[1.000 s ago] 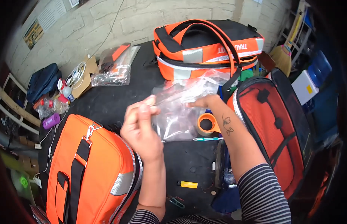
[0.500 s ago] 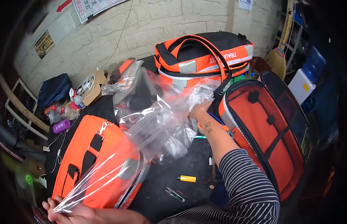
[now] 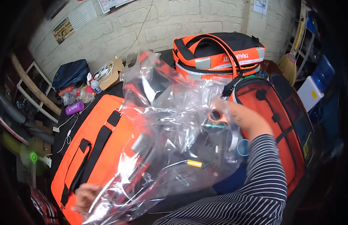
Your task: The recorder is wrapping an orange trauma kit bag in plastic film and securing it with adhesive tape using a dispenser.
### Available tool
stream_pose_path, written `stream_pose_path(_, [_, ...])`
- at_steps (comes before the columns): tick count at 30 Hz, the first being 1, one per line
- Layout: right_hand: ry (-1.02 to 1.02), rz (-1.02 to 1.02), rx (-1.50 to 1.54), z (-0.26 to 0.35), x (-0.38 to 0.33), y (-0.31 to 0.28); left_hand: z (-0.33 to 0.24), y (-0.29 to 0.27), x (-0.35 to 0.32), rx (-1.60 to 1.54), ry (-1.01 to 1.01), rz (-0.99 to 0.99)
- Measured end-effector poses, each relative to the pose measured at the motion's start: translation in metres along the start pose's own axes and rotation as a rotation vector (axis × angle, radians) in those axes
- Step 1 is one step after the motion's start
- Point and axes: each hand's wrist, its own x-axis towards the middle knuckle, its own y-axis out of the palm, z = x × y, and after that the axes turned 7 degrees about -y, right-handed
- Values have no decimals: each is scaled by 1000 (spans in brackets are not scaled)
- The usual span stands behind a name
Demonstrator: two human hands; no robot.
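Observation:
A large clear plastic bag spreads in loose folds across the dark table, over the right side of an orange bag with black straps. At the plastic's near left edge, my left hand is closed with curled fingers, somewhat blurred. My right hand is at the far right end of the plastic, smeared by motion, so its fingers cannot be made out. Just under it shows an orange ring-shaped handle. Through the film I see a yellow lighter and faint thread snips.
An orange-and-black kit bag stands by the brick wall. An unzipped red-orange bag lies to the right, beside a clear blue cup-like thing. A purple cylinder, cables and a cardboard box sit at left.
The plastic has gone from stretched taut to spread wide and slack over the table. My left hand has moved right and slightly up; my right hand has shifted right. The view has shifted too.

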Motion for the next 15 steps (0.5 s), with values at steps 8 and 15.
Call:
stream_pose_path(8, [-124, -447, -203, -27, -22, -76, 68, 55, 40, 58, -488, 830])
stream_pose_path(15, [-1114, 74, 60, 44, 6, -36, 127, 125, 83, -431, -879, 262])
